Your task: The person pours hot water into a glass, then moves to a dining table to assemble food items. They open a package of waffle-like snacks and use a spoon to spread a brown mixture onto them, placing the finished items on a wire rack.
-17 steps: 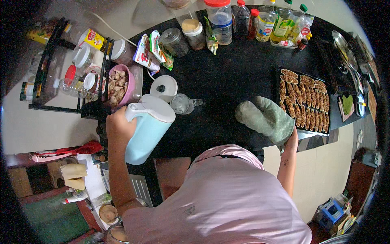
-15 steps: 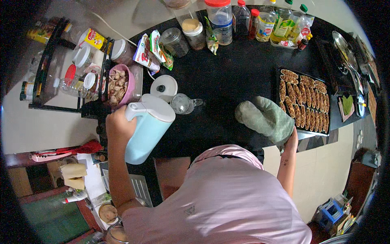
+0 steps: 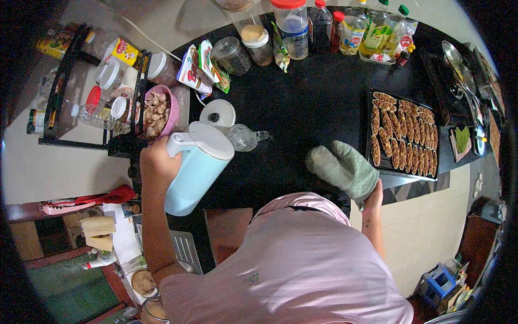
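Light-blue pitcher (image 3: pixel 197 181), best kept level with a firm grip, is grasped by the left hand (image 3: pixel 159 163) near the mug (image 3: pixel 243 138), while the right hand (image 3: pixel 373 196) is at the mitt (image 3: pixel 348 170), its grip I cannot tell, and this mitt has shifted leftward, away from the tray (image 3: pixel 404 174).

The pitcher (image 3: pixel 197 175) looks like smooth plastic. Just right of the pitcher is a glossy glass mug (image 3: pixel 243 138); farther right, a matt, quilted cloth mitt (image 3: pixel 345 170).
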A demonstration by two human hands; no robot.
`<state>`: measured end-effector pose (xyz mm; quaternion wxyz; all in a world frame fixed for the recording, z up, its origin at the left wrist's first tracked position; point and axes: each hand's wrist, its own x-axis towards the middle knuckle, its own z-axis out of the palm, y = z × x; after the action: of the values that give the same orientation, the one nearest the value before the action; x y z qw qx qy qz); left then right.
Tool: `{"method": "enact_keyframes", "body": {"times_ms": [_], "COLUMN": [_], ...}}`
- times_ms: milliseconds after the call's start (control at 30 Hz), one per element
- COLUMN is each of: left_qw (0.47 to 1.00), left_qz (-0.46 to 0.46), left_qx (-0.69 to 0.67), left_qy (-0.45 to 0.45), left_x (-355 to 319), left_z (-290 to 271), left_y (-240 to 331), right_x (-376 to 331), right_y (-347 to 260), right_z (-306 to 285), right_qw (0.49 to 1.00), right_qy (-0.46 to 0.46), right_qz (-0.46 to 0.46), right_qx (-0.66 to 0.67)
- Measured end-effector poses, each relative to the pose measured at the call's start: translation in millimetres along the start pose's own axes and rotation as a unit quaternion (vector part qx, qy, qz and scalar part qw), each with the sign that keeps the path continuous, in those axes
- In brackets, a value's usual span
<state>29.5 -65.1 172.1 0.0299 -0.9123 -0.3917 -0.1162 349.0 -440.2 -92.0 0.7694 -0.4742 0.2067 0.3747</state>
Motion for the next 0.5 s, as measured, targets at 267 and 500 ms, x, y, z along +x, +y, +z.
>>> {"method": "enact_keyframes", "body": {"times_ms": [267,500], "left_qw": [1.0,0.999], "left_qz": [-0.004,-0.018], "left_qx": [-0.01,0.026], "left_qy": [0.001,-0.012], "left_x": [0,5], "left_z": [4,-3], "left_y": [-2,9], "right_x": [-12,-45], "right_y": [-18,-70], "right_z": [-23,88], "right_qw": [0.888,0.672], "right_qy": [-0.01,-0.046], "right_qz": [-0.025,-0.141], "right_qx": [-0.459,-0.725]}}
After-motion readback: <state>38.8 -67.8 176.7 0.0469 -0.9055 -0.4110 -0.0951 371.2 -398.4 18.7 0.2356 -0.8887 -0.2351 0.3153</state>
